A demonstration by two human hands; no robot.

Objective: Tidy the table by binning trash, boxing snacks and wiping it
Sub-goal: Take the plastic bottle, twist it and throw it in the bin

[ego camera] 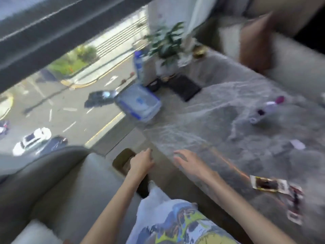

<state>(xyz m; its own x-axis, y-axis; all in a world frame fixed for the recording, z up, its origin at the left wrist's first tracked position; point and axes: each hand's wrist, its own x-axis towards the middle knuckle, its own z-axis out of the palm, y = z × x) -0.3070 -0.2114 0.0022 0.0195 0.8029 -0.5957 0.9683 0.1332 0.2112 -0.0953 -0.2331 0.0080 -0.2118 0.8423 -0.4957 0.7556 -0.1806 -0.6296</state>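
Left hand (140, 162) loosely curled, gripping nothing, beside the table (228, 129) edge; clear lidded box (139, 103) at far corner; right hand (189, 160) spread, empty, over tabletop; snack wrappers (274, 187) near right edge; frame blurred.

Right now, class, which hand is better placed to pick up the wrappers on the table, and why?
Right. The right hand hovers open over the table, on the same side as the wrappers. The left hand is off the table edge, farther away.

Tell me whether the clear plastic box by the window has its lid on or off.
Lid on, as far as the blur allows: the clear box shows a flat top with blue edge trim and a blue mark at its centre.
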